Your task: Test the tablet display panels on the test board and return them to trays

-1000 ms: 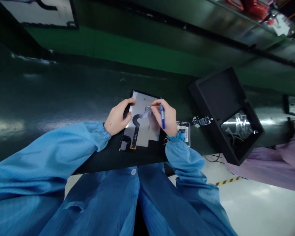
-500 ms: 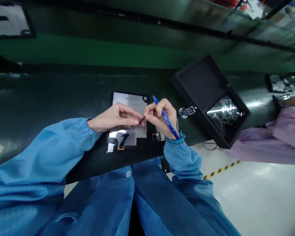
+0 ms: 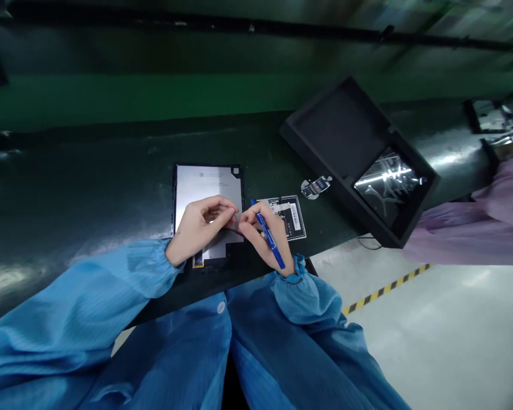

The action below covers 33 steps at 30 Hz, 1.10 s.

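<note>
A flat grey display panel (image 3: 207, 185) in a black frame lies on the dark green bench. My left hand (image 3: 199, 226) hovers over its near half, fingers curled and pinching a thin dark ribbon cable (image 3: 235, 226) together with my right hand (image 3: 263, 230). Between the right hand's fingers rests a blue pen (image 3: 268, 236), its tip pointing away from me. The near edge of the panel is hidden under both hands.
A small black circuit board (image 3: 293, 215) lies just right of the panel. A shiny metal clip (image 3: 314, 187) sits beyond it. A black tray (image 3: 359, 156) holding a shiny bag stands at right. A person's purple sleeve (image 3: 474, 228) reaches in at far right.
The hands came together over the panel and lifted the ribbon cable off its surface, then drew it toward me. The view swung, shifting everything left.
</note>
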Tool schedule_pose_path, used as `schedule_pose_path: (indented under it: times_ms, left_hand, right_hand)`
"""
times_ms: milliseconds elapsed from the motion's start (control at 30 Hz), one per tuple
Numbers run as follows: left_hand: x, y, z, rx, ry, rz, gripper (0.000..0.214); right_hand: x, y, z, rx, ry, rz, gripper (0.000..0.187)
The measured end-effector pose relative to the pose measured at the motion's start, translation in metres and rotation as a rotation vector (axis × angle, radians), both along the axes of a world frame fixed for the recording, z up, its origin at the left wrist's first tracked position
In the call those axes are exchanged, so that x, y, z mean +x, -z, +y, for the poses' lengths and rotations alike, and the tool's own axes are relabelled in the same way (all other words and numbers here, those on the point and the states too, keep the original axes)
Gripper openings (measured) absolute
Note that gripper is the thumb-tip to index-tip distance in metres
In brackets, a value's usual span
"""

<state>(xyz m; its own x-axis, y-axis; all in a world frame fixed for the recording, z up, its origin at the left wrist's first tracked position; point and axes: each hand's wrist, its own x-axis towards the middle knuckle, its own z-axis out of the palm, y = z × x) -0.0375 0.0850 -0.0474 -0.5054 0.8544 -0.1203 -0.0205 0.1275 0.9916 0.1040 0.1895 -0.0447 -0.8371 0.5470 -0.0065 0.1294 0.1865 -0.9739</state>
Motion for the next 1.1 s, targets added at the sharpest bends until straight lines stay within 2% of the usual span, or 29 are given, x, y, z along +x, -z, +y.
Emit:
schedule_pose_path:
  times_ms: [100,167,333,433,500,600,667,767,867,1000,1100]
  left_hand:
    - [0.003,0.003,-0.003,0.029,-0.065,0.054,0.013]
    - [0.005,0.005,-0.005,0.033,-0.070,0.044,0.013]
    - [0.008,0.009,-0.008,0.042,-0.078,0.102,0.006]
    - [0.006,0.006,-0.010,0.057,-0.052,0.157,0.010]
    - [0.001,-0.001,-0.011,0.063,0.038,0.210,0.021]
    - [-0.009,-0.016,-0.010,0.045,0.193,0.343,0.033]
    - [-0.012,-0.026,-0.008,0.032,0.256,0.442,0.026]
    - [-0.011,-0.033,-0.002,0.024,0.297,0.533,0.015]
    - [-0.003,-0.029,0.002,0.015,0.254,0.592,0.010]
    - [0.006,-0.010,0.005,0.024,0.189,0.759,0.014]
    - [0.011,0.005,0.008,-0.017,0.193,0.891,0.016]
  right_hand:
    - [-0.003,0.002,-0.004,0.115,0.049,-0.102,0.026]
    - [-0.001,0.007,0.000,0.107,0.050,-0.132,0.026]
    - [0.001,0.011,0.006,-0.305,-0.073,-0.073,0.034]
    - [0.001,0.008,0.008,-0.394,-0.091,-0.011,0.038]
    - [0.003,0.005,0.010,-0.315,-0.077,-0.003,0.036]
    - [0.007,-0.004,0.014,-0.096,-0.047,-0.035,0.027]
    - [0.008,-0.011,0.017,0.003,-0.066,-0.040,0.025]
    - [0.010,-0.017,0.023,0.067,-0.089,0.001,0.026]
    - [0.017,-0.008,0.037,0.087,-0.099,0.046,0.026]
    - [0.029,0.020,0.053,0.232,-0.034,0.025,0.014]
    - [0.032,0.033,0.047,0.172,0.057,0.050,0.013]
